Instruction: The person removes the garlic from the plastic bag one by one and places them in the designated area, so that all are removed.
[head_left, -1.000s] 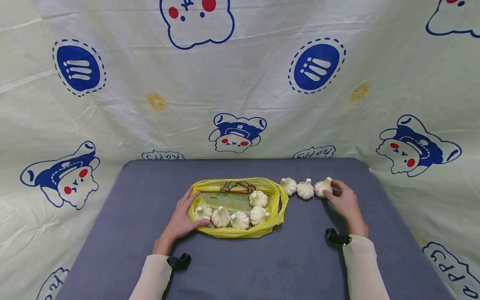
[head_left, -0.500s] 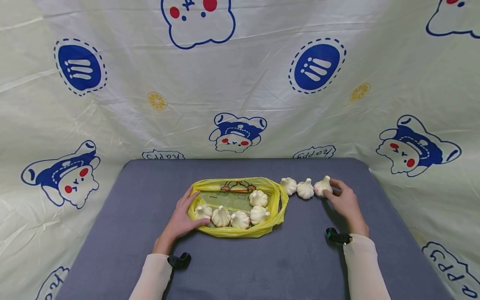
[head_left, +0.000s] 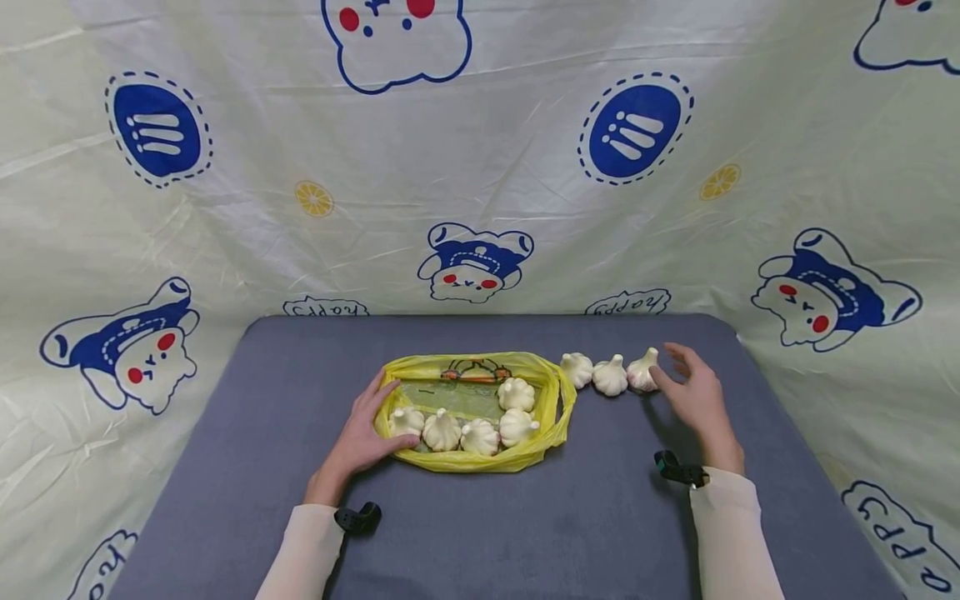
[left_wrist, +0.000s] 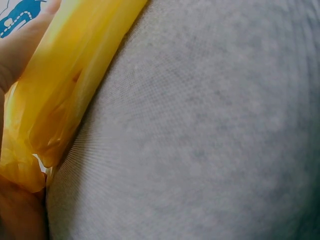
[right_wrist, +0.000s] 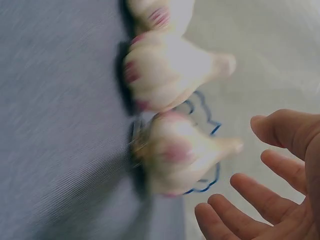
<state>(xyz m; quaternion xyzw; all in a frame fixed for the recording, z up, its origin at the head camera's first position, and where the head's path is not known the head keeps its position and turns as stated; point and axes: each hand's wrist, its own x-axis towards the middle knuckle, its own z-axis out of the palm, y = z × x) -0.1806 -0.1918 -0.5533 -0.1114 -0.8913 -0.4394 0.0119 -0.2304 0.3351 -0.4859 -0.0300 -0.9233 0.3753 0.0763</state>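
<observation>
A yellow plastic bag (head_left: 551, 437) lies spread wide at its mouth on the table, with several garlic bulbs (head_left: 442, 431) inside along its near and right sides. My left hand (head_left: 363, 437) holds the bag's left end, thumb over the near rim; in the left wrist view yellow plastic (left_wrist: 75, 75) covers part of that hand. Three more bulbs stand in a row right of the bag, the rightmost garlic bulb (head_left: 642, 372) upright. My right hand (head_left: 697, 400) is just right of it, fingers spread and holding nothing. In the right wrist view a gap separates the fingers from that garlic bulb (right_wrist: 177, 155).
The grey tabletop (head_left: 517, 533) extends in front of the bag. A pale printed sheet (head_left: 480, 167) hangs behind the table and along both sides. Black straps with camera mounts sit on both wrists.
My right hand has let go of the rightmost garlic bulb and drawn back slightly to the right, its fingers spreading. My left hand and the bag have stayed in place.
</observation>
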